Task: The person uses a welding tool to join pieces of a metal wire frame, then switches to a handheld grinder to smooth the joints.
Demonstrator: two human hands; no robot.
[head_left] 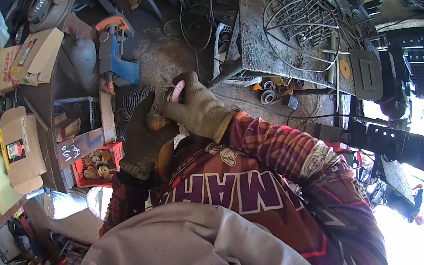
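My gloved left hand point(147, 143) is wrapped round the yellow-orange body of what looks like an angle grinder point(157, 123), held in front of my chest. At the tool's metal head, a pinkish disc point(177, 91) is seen nearly edge-on. My right hand point(198, 105), in a dirty light knit glove, closes over this disc, its fingers curled across the head. The gloves hide much of the tool. Just left of my hands lies a coil of wire point(135, 102).
A blue and orange vise point(119, 61) stands on the left bench, near a red crate point(93, 170) of discs and open cardboard boxes point(20, 147). Ahead right, a metal table point(258, 45) carries a round wire frame point(300, 29). A cable point(300, 113) runs rightward.
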